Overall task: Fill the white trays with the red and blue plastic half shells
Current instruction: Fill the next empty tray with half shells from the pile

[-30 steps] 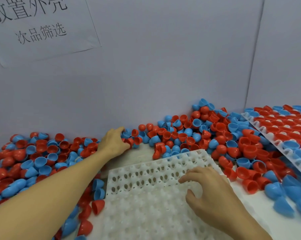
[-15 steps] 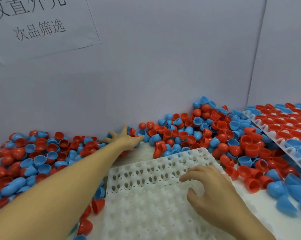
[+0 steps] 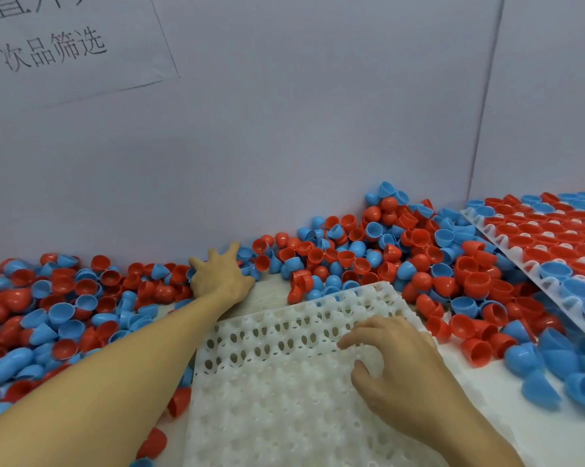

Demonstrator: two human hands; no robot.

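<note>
Shells (image 3: 351, 261) heap along the far wall; left hand (image 3: 222, 276) spreads flat among them, right hand (image 3: 395, 362) rests loosely curled on the empty tray (image 3: 267, 382), gripping nothing. A careless sweep could scatter shells off the desk (image 3: 267, 298).

Two bare forearms enter from the bottom of the frame. The left arm (image 3: 116, 375) runs from the lower left corner up toward the centre, uncovered along its whole visible length, with no sleeve, watch or band showing. The left hand (image 3: 220, 276) wears no glove and no ring that can be seen. The right arm (image 3: 466, 433) comes in from the lower right, likewise uncovered. The right hand (image 3: 395, 362) is ungloved, with short, unpainted fingernails and no jewellery visible on its fingers or wrist.
</note>
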